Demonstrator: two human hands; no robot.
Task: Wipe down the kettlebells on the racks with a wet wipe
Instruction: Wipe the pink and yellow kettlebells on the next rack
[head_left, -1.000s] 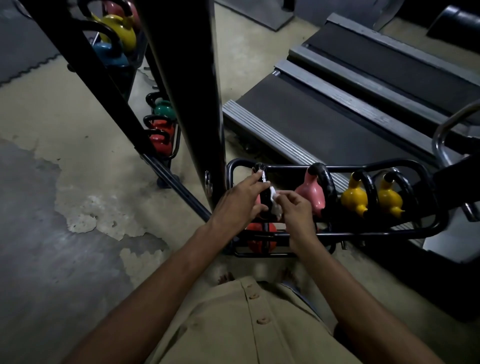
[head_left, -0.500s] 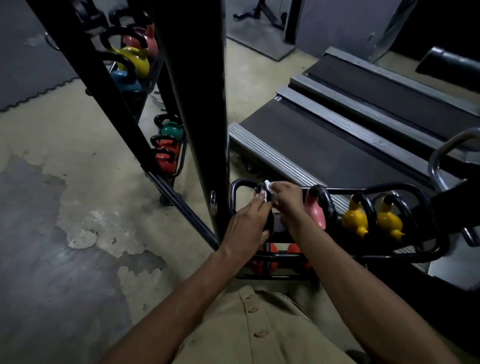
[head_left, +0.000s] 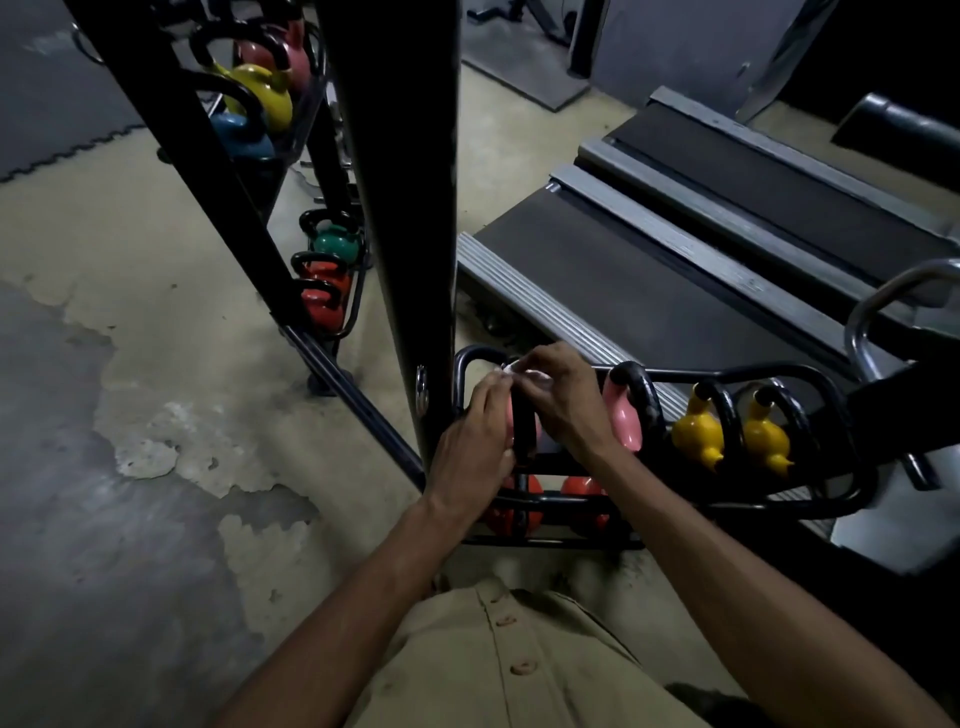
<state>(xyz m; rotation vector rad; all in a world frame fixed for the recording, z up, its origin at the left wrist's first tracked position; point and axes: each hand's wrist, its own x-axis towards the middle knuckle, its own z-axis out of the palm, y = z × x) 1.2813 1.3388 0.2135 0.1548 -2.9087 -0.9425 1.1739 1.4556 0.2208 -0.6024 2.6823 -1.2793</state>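
Observation:
A black tubular rack (head_left: 810, 506) in front of me holds a row of kettlebells. At its left end stands a pink kettlebell with a black handle (head_left: 523, 426). My left hand (head_left: 475, 447) grips that kettlebell's left side. My right hand (head_left: 563, 397) pinches a white wet wipe (head_left: 522, 373) against the top of its handle. Further right on the same shelf sit another pink kettlebell (head_left: 623, 421) and two yellow kettlebells (head_left: 698, 439) (head_left: 763, 441). Red kettlebells (head_left: 582, 493) show on the shelf below.
A thick black post (head_left: 400, 208) rises just left of my hands. Behind it a second rack carries red (head_left: 324, 299), green (head_left: 335, 244), blue (head_left: 241, 137), yellow (head_left: 260, 96) and pink kettlebells. Two treadmill decks (head_left: 649, 291) lie behind the near rack. The floor is worn concrete.
My right hand has moved the wipe up from the kettlebell's body to the top of its handle. My left hand slid up along the left side. The view has tilted upward.

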